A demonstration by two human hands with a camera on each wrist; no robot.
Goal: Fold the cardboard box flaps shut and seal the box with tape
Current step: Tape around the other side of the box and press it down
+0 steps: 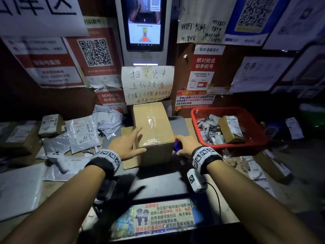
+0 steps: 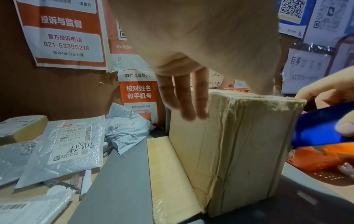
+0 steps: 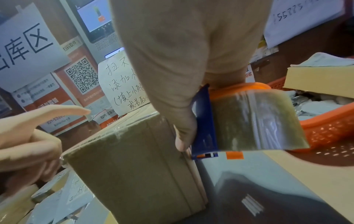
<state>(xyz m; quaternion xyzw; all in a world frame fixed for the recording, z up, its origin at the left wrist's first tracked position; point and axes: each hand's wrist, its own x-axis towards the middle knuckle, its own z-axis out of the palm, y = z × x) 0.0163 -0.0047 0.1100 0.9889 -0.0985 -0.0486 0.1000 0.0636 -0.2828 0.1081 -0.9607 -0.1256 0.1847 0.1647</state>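
Observation:
A brown cardboard box (image 1: 153,131) stands upright in the middle of the counter. Its flaps are closed, and clear tape runs along the top and down the front. My left hand (image 1: 135,140) rests at its near left corner, index finger straight on top and thumb against the front face. In the left wrist view its fingers (image 2: 184,98) hang straight along the box's (image 2: 239,144) left side. My right hand (image 1: 181,143) grips a blue tape dispenser (image 1: 178,147) low against the box's right side. The right wrist view shows the dispenser (image 3: 204,121), its tape roll (image 3: 256,119) and the box (image 3: 134,166).
The box stands on a grey platform (image 1: 179,124) with a flat cardboard sheet (image 1: 128,132) to its left. A red basket (image 1: 255,138) with packets and a small carton sits at the right. Plastic mailers (image 1: 82,132), small cartons and a white scanner (image 1: 58,157) crowd the left. Posters cover the wall behind.

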